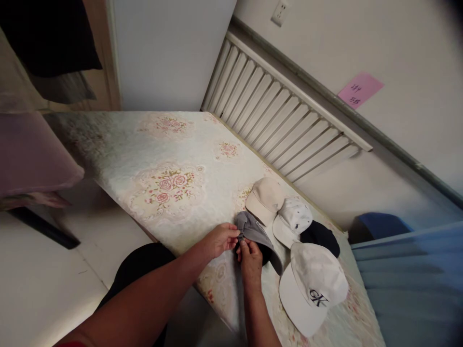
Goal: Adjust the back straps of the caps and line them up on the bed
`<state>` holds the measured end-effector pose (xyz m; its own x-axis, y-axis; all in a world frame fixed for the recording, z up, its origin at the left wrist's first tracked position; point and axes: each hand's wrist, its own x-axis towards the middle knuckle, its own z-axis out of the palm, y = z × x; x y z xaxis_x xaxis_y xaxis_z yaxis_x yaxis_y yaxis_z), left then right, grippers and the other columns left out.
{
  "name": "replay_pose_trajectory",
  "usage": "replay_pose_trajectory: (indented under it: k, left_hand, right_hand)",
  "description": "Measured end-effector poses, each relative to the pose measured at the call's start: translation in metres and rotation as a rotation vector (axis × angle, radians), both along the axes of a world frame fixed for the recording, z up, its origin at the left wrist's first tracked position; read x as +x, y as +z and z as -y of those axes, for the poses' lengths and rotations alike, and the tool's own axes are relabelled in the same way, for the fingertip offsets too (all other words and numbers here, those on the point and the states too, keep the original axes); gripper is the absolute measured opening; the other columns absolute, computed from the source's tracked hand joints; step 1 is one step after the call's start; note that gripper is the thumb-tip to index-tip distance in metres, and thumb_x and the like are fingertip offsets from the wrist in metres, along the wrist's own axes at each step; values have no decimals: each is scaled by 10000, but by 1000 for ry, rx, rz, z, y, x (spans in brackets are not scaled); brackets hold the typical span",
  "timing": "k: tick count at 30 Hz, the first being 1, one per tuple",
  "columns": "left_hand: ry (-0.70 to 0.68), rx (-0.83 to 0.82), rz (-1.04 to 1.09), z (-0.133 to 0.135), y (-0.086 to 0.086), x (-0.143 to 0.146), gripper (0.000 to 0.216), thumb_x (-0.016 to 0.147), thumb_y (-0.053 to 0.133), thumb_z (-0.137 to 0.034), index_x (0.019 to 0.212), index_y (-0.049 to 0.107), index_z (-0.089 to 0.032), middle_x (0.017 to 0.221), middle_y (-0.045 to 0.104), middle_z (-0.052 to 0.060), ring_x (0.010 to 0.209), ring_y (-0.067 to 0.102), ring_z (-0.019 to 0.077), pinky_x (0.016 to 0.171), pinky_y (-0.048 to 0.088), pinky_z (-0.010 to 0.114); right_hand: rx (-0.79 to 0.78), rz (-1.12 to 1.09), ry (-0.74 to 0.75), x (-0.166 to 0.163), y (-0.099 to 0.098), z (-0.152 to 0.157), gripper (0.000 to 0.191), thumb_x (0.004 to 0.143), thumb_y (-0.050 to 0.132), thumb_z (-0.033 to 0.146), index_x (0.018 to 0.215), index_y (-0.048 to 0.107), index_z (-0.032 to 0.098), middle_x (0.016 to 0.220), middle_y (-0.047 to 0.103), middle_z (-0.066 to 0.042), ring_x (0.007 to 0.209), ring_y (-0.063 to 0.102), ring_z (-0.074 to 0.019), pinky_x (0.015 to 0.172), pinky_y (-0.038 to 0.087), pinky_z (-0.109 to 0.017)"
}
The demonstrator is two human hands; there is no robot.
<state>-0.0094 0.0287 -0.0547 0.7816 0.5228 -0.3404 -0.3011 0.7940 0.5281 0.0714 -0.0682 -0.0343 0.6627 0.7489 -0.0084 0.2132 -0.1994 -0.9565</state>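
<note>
A grey baseball cap (257, 232) is held near the table's front edge, its back strap toward me and its brim pointing to the right. My left hand (224, 239) pinches the strap from the left. On the strap's other side, my right hand (251, 258) grips it with thumb and fingers, close to my left fingertips. Behind the grey cap sits a beige cap (265, 196). Beside that one are a white cap with a small dark logo (293, 217) and a black cap (321, 238). A larger white cap with black letters (318, 279) lies nearest on the right.
A flowered tablecloth (206, 178) covers the table. A white radiator (282, 106) runs along the wall behind it. A pink-covered chair (36, 154) stands at the left, and a blue curtain-like cloth (415, 284) hangs at the right with a dark blue object (379, 225) behind it.
</note>
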Motion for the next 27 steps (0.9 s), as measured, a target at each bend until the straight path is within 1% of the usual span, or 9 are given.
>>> replay_pose_trajectory:
  k: [8,13,17,21,27]
  left_hand:
    - [1,-8,12,0,-2,0,252,669,700,-119,854,535,-164,677,578,-23,571,546,85,607,411,217]
    - [0,-23,15,0,-3,0,260,661,695,-102,862,540,-156,684,577,-19,581,549,84,621,417,216]
    - [0,-31,26,1,-2,0,273,655,697,-100,868,537,-162,687,578,-26,593,550,83,636,421,215]
    - [-7,-38,37,3,0,1,295,637,704,-101,874,537,-159,695,585,-19,608,557,93,633,423,222]
    - [-8,-29,51,5,3,1,299,626,702,-112,869,536,-163,688,576,-22,600,549,94,607,411,224]
  right_hand:
    - [2,95,4,0,-2,1,274,786,549,419,836,640,166,577,537,40,492,419,-111,484,351,-246]
    - [15,207,0,0,-1,3,252,776,558,395,809,671,172,663,616,-4,589,500,-143,578,395,-265]
    - [21,252,-18,0,0,4,251,778,555,392,807,678,176,676,636,-13,609,519,-153,607,404,-273]
    - [26,257,-40,-1,0,4,252,782,555,397,788,670,173,656,630,-10,585,511,-148,585,402,-270]
    - [40,217,-78,-7,4,2,257,794,539,407,766,632,170,576,581,17,487,461,-126,491,380,-256]
